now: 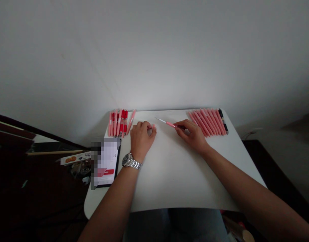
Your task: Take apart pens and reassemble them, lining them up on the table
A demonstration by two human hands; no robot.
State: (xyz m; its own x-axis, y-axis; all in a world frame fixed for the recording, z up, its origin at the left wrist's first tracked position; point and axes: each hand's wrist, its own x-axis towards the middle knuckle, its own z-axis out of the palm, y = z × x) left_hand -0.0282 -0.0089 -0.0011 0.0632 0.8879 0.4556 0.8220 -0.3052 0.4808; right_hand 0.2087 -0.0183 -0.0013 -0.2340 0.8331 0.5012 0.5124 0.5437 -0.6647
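Between the thumb and fingers of my right hand (191, 134) is a pink pen (171, 124), its pale refill bare and pointing up and to the left over the table. Curled closed, my left hand (142, 136) pinches a small pink pen part (153, 126); only its tip shows past the thumb, the rest is hidden by the fingers. The two hands are apart, with the refill's tip between them. Beyond my right hand lies a row of pink pens (207, 121) side by side. A group of pink and red pens (119, 122) lies past my left hand.
A black pen (223, 122) ends the right-hand row. At the table's left edge rests a tablet or large phone (110, 181), its screen partly blurred. The white table (179, 188) meets a pale wall (169, 60) at the back. My lap is at the front edge.
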